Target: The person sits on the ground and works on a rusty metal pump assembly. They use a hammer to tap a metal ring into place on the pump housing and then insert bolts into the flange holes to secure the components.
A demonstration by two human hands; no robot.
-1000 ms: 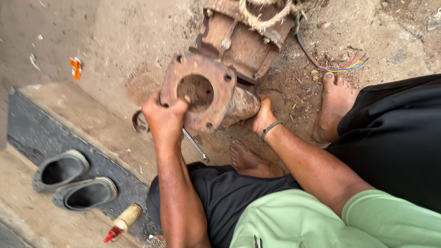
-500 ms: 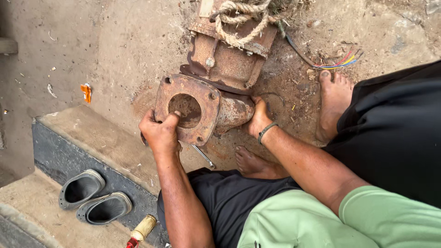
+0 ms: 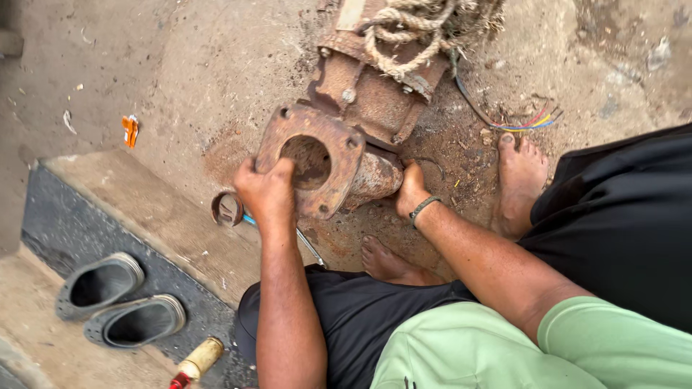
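A rusty cast-iron pump [image 3: 360, 94] lies on the dirt ground, its square flange [image 3: 306, 158] with a round opening turned toward me. My left hand [image 3: 265, 191] grips the flange's near left edge, fingers curled over the rim. My right hand [image 3: 412, 189], with a beaded band on the wrist, is closed on the rusty pipe neck [image 3: 371, 180] behind the flange. A frayed rope [image 3: 411, 36] is wound around the pump body at the top.
A rusty ring [image 3: 227, 209] and a metal wrench [image 3: 310, 248] lie by my left wrist. Coloured wires [image 3: 530, 121] trail right of the pump. Two bare feet rest near it. A concrete step [image 3: 130, 209] holds dark shoes [image 3: 119, 302]; a wooden-handled tool [image 3: 196, 360] lies below.
The view has shifted so the pump sits higher and further right. My left hand slid from the flange's lower edge to its left rim; my right hand stays on the pipe neck.
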